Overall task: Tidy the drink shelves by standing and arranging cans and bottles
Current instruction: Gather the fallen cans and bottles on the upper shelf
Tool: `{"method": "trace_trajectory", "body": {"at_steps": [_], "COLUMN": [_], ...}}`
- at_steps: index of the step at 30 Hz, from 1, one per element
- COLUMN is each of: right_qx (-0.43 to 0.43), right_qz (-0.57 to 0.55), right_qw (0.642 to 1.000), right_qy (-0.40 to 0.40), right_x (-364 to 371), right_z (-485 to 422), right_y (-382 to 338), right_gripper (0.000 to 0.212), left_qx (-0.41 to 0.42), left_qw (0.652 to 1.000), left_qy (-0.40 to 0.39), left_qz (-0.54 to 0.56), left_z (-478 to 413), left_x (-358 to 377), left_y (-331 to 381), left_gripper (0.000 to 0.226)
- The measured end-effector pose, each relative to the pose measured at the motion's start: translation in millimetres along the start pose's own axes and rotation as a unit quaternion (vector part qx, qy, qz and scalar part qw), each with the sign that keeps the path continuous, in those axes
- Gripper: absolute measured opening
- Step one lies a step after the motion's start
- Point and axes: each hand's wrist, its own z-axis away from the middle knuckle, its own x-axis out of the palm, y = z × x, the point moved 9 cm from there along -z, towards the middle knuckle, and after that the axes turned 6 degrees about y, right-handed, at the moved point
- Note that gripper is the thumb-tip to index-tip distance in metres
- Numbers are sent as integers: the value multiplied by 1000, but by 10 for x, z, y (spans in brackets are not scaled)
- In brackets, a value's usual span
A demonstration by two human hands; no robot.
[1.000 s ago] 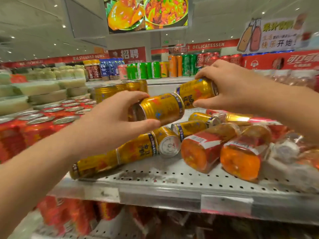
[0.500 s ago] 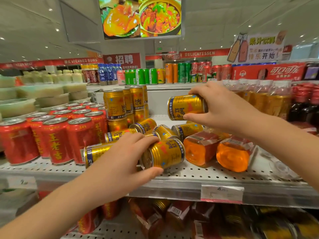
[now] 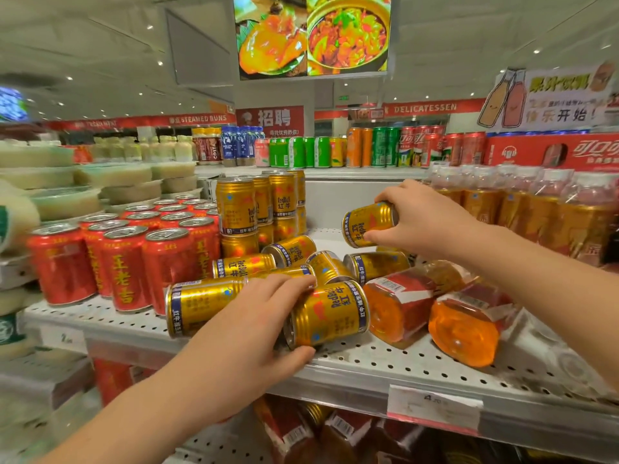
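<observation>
Gold can point(image 3: 335, 313) gripped by the left hand point(image 3: 248, 329) at the shelf point(image 3: 385, 361) edge, lower middle, could roll off if the right hand point(image 3: 425, 219) drops the raised can point(image 3: 368, 226) it grips.

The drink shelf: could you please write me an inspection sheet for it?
Surface: perforated white shelf, price tag on its front edge.
Job's things: gold cans lie toppled beside an upright gold stack; two orange bottles lie on their sides.
Clutter: nothing seen.
Hands: left hand grips the front gold can, lying sideways; right hand holds a raised gold can above the pile.
Cables: nothing seen.
Surroundings: upright red cans left, standing bottles right, food screen overhead.
</observation>
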Motion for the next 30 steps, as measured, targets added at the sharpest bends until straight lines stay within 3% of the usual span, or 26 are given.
{"method": "trace_trajectory", "body": {"at_steps": [4,11,19,30], "right_qx": [-6,12,50,70], "right_qz": [4,42,112,137], "right_qw": [1000,997,985,978], "right_qy": [-24,-61,-121,-143], "right_x": [137,450,818,936], "right_z": [-134,-364,-494,-581], "right_y": [-101,-342,-404,-431], "right_gripper": [74,64,61,56], "left_qx": [-13,-12,-72,-30], "left_qw": [1000,990,989,994], "left_qy": [26,143,40,47], "left_qz": [-12,-10,-121,-97], "left_z": [98,209,165,245], "left_x": [-81,-518,-312,-318], "left_y": [16,-191,-711,-821], "left_gripper": [82,47,62,61]}}
